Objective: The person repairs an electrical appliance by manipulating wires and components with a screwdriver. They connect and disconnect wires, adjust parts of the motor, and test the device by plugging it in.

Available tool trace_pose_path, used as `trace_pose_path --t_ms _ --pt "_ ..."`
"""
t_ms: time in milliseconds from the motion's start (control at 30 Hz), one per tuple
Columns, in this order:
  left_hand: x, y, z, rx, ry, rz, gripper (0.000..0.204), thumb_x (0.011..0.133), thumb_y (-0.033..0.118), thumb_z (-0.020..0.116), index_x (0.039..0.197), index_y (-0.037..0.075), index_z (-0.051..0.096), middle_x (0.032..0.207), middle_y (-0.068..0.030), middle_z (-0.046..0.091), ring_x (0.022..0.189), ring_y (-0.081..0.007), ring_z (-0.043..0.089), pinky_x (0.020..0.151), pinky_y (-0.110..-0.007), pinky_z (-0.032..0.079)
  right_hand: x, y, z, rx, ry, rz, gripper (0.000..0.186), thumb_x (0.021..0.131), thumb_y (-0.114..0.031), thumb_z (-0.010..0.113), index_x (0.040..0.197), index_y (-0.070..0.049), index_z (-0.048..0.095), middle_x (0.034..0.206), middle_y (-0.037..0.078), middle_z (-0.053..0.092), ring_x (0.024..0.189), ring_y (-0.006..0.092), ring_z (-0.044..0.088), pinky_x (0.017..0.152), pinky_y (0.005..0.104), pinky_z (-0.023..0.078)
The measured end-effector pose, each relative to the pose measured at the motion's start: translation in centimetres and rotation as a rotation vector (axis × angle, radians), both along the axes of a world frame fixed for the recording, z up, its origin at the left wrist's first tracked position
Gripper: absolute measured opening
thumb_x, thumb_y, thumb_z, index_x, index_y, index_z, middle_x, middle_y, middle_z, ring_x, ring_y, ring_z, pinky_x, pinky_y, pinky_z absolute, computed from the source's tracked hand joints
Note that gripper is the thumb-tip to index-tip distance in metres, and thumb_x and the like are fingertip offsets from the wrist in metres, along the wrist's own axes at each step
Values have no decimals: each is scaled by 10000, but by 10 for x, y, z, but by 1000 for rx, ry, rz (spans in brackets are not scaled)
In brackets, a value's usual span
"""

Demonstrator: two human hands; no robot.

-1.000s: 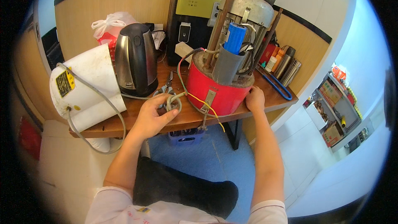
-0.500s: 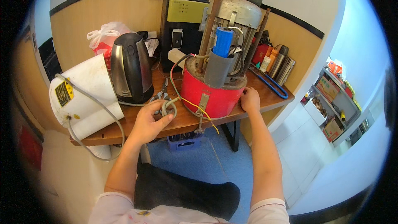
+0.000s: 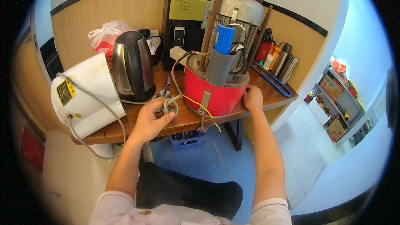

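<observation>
View shifted | motor [image 3: 241, 9] upright, red base [image 3: 227, 100] down | long axis near-vertical

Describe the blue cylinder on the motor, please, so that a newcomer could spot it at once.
On the wooden table, find the tall motor with the red base. At its front stands a grey tube, and the blue cylinder pokes out of the tube's top. Its bright blue sets it apart from the grey tube and silvery motor.

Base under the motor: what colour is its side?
Red. The base shows best in the head view, with the right hand beside it.
</observation>
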State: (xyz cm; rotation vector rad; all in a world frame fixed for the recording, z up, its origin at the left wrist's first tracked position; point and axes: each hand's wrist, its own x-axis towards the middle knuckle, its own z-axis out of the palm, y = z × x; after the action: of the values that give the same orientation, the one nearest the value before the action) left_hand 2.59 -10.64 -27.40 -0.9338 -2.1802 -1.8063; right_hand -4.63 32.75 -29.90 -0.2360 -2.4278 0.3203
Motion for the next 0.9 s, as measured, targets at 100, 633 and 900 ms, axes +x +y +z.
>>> trace_pose_path --t_ms 100,633,900 --pt "-4 2 -4 30 2 12 253 953 161 759 1135 -3 695 1149 -56 648 1031 -150 614 861 -305 547 -2 4 0 5 -2 -2 237 938 -172 654 1110 -86 793 1169 192 713 1116 403 640 1008 475 505" --pt "-8 -1 -15 151 -98 -93 435 962 222 780 1296 -29 662 1259 -79 633 1159 -169 623 1024 -327 499 -9 11 -7 -15 31 14 256 924 -174 656 1124 -85 789 1218 190 708 1142 398 656 1008 465 517" --pt "-13 1 -14 233 40 5 225 944 155 780 1052 -28 705 1041 -68 652 955 -151 666 786 -295 566 -3 3 6 36 -41 -34 273 925 -172 627 1124 -53 771 1202 203 702 1105 423 647 975 504 504"
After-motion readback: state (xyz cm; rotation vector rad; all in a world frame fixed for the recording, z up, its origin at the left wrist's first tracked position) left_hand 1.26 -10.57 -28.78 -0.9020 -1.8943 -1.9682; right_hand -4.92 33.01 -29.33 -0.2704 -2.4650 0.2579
